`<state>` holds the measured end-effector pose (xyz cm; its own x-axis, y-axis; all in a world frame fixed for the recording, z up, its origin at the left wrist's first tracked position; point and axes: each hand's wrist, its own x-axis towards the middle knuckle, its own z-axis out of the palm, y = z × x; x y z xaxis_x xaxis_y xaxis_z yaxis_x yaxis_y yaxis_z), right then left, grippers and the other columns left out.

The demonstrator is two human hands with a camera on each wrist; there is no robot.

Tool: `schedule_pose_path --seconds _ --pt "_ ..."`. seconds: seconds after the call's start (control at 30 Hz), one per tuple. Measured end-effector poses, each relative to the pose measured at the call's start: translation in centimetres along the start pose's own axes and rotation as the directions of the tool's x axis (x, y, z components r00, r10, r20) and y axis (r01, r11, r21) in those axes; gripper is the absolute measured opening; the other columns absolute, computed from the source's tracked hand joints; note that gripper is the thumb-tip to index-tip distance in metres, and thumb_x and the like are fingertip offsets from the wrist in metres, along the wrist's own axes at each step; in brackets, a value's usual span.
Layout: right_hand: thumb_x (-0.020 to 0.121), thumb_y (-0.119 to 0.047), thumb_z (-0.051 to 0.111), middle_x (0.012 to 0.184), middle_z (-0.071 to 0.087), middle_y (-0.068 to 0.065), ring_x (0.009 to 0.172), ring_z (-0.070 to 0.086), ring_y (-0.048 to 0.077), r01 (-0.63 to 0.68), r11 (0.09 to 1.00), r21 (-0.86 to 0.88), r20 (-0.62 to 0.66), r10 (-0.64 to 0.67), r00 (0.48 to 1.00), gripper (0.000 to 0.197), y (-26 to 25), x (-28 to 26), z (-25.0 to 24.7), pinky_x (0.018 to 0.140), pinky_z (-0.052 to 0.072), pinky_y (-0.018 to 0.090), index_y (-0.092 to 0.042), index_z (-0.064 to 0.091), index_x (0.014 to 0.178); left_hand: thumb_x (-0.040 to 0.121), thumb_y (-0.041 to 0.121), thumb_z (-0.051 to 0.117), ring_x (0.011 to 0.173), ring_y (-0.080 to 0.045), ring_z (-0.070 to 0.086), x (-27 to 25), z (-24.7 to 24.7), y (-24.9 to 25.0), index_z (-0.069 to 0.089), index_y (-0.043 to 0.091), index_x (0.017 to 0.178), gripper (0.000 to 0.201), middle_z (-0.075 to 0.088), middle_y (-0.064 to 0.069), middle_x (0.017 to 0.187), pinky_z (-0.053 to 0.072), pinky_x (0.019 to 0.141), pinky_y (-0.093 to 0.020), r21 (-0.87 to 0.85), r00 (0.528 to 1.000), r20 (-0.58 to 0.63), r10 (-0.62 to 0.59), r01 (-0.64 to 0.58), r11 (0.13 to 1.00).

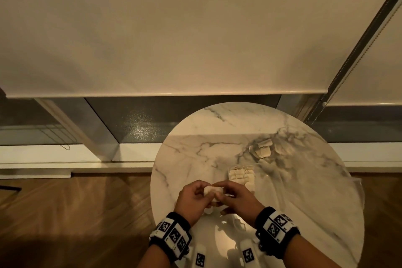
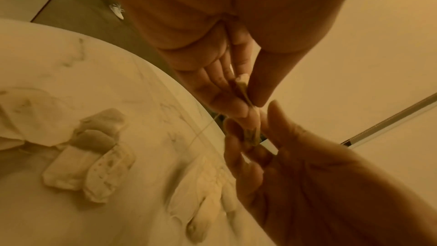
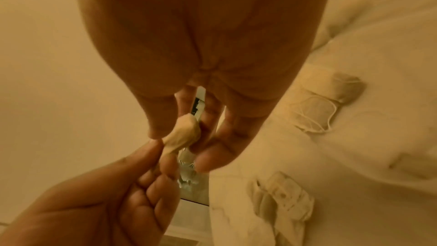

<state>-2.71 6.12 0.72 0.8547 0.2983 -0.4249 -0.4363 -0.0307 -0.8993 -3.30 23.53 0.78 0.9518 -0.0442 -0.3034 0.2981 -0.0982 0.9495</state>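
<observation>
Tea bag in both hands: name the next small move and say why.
Probably set the bag down beside the near row of bags. The left hand and right hand both pinch it above the table, and that row lies just beyond them.

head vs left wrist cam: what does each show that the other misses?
Head only: the wooden floor and the marker wristbands on both wrists. Left wrist only: a thin string trailing from the held tea bag. Both: the left hand and right hand pinching that tea bag over the marble table, with loose tea bags lying on it.
</observation>
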Motion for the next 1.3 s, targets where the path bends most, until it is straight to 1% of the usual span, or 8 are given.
schedule_pose_path --seconds 0.1,0.27,0.37,0.53,0.67,0.97,1.17,1.3 --pt "0.088 -0.008 0.071 0.088 0.067 0.017 0.074 0.066 0.022 -0.013 0.994 0.105 -0.062 0.020 0.998 0.015 -0.1 0.0 0.0 0.062 0.053 0.031 0.000 0.066 0.100 0.080 -0.005 0.072 0.071 -0.022 0.071 0.1 0.1 0.4 0.067 0.008 0.095 0.019 0.074 -0.011 0.084 0.056 0.066 -0.031 -0.042 0.999 -0.048 0.008 -0.010 0.999" --pt "0.086 -0.003 0.070 0.080 0.069 0.012 0.074 0.066 0.022 -0.011 0.982 0.188 -0.096 0.030 0.995 0.011 -1.1 0.0 -0.7 0.068 0.057 0.034 0.001 0.064 0.095 0.081 0.002 0.074 0.065 -0.019 0.068 0.7 1.3 0.4 0.068 0.009 0.096 0.018 0.071 -0.011 0.086 0.054 0.062 -0.031 -0.115 0.980 -0.185 -0.072 0.051 0.992" --pt "0.087 -0.006 0.072 0.081 0.068 0.012 0.073 0.065 0.021 -0.001 0.994 0.106 -0.094 0.011 0.996 0.015 -1.2 -0.1 -1.5 0.073 0.057 0.038 0.000 0.063 0.098 0.083 0.008 0.074 0.066 -0.018 0.068 0.9 2.3 0.9 0.071 0.012 0.093 0.011 0.074 -0.009 0.083 0.051 0.058 -0.029 -0.078 0.985 -0.160 -0.066 0.054 0.996" --pt "0.092 -0.024 0.068 0.079 0.069 0.006 0.071 0.065 0.017 0.086 0.994 -0.071 -0.096 -0.092 0.991 0.022 -1.3 -0.7 -2.7 0.061 0.054 0.029 -0.019 0.062 0.113 0.085 0.009 0.072 0.066 -0.016 0.067 0.9 4.1 1.6 0.071 0.017 0.091 0.010 0.074 -0.005 0.078 0.051 0.057 -0.024 0.000 0.992 -0.129 -0.015 0.015 1.000" --pt "0.095 -0.025 0.062 0.086 0.070 0.009 0.071 0.066 0.012 0.122 0.980 -0.158 -0.109 -0.140 0.984 0.012 -1.0 -0.9 -3.9 0.064 0.054 0.026 -0.018 0.067 0.104 0.083 0.007 0.073 0.066 -0.016 0.066 0.9 5.3 1.9 0.070 0.014 0.091 0.010 0.074 -0.008 0.080 0.048 0.056 -0.019 0.006 0.993 -0.122 -0.001 0.002 1.000" --pt "0.091 -0.011 0.068 0.073 0.072 -0.001 0.065 0.067 0.006 0.185 0.967 -0.174 -0.108 -0.205 0.973 0.003 -0.7 -1.2 -5.3 0.060 0.047 0.014 -0.010 0.071 0.091 0.082 0.005 0.074 0.063 -0.012 0.066 0.4 6.8 1.7 0.067 0.010 0.089 0.011 0.073 -0.008 0.078 0.047 0.055 -0.017 -0.004 0.990 -0.139 -0.019 0.019 1.000" --pt "0.092 -0.013 0.065 0.078 0.074 0.002 0.070 0.069 0.008 0.148 0.963 -0.226 -0.128 -0.180 0.975 0.009 0.0 -1.3 -5.8 0.061 0.047 0.015 -0.016 0.070 0.086 0.082 0.005 0.074 0.064 -0.013 0.066 0.3 7.2 1.3 0.068 0.010 0.089 0.010 0.073 -0.009 0.080 0.047 0.055 -0.017 0.025 0.987 -0.159 -0.001 0.005 1.000" --pt "0.087 -0.018 0.067 0.076 0.073 -0.003 0.072 0.066 0.010 0.040 0.948 -0.316 -0.203 -0.108 0.973 0.011 1.9 -0.6 -6.7 0.065 0.049 0.024 -0.022 0.070 0.077 0.084 0.015 0.073 0.071 -0.014 0.069 0.6 7.4 0.1 0.068 0.018 0.092 0.010 0.072 -0.002 0.085 0.048 0.057 -0.018 0.045 0.976 -0.209 -0.060 0.071 0.996"
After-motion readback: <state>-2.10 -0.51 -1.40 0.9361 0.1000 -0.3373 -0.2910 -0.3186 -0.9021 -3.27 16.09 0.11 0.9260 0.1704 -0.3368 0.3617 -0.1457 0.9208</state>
